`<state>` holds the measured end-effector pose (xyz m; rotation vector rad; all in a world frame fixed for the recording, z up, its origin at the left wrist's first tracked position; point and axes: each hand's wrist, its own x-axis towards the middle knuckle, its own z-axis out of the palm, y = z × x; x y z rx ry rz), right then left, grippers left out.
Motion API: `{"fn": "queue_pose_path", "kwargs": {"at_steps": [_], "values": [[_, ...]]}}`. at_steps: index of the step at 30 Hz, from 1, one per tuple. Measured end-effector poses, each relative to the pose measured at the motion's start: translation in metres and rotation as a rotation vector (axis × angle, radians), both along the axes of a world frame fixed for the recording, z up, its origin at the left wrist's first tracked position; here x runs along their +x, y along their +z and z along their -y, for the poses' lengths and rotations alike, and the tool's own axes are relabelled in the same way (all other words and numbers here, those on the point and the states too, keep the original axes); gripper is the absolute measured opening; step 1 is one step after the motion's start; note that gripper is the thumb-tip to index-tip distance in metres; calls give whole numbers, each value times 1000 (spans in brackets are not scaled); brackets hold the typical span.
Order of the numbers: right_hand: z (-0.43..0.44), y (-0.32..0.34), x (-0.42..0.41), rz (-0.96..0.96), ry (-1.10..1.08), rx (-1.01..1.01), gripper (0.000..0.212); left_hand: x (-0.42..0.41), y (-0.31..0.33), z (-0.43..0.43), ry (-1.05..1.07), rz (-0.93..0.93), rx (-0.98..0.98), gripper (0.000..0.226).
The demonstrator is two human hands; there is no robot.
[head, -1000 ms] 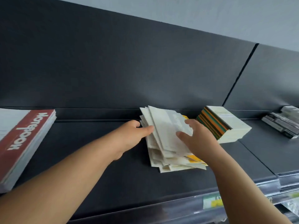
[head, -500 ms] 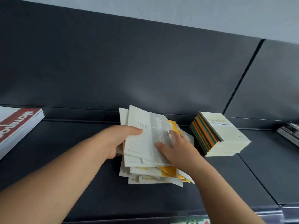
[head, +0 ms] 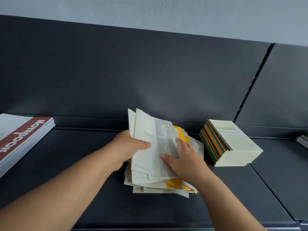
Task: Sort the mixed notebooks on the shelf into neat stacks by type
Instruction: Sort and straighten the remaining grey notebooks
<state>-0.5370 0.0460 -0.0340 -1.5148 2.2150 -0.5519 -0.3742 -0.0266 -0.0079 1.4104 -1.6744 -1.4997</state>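
A loose pile of thin A5 notebooks, cream with grey or yellow bands, lies skewed in the middle of the dark shelf. My left hand grips the left edge of the top few grey-band notebooks, thumb on the cover, tilting them up off the pile. My right hand rests on the same cover with fingers spread and thumb along its lower part. A neat stack of thick Gambit notebooks with coloured spines stands to the right.
A stack of large red-band notebooks lies at the far left. Dark items poke in at the right edge. The dark back panel rises behind the shelf, and a seam splits the shelf boards on the right.
The top grey-band notebooks have been lifted and tilted up at the left. My left hand went from touching the pile's edge to gripping it. The view shifted right and down.
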Motion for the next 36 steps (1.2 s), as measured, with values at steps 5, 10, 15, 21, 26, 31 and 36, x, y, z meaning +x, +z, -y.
{"fn": "queue_pose_path", "kwargs": {"at_steps": [5, 10, 15, 21, 26, 31, 36], "values": [[-2, -2, 1, -8, -10, -27, 80, 0, -5, -5, 26, -106, -10, 32], [-7, -1, 2, 26, -32, -79, 84, -2, -9, -8, 50, -189, -31, 38], [-6, 6, 11, 127, -77, -138, 88, 9, -4, -15, 125, -263, -36, 37], [19, 34, 108, 424, -73, -286, 70, 125, 22, 3, 221, -361, -76, 31], [56, 46, 175, 648, -128, -397, 78, 221, 34, 24, 293, -456, -124, 33], [57, 30, 164, 973, -154, -357, 112, 219, 33, 21, 274, -463, -138, 32], [70, 17, 157, 1207, -133, -337, 90, 221, 32, 20, 234, -462, -151, 32]]}}
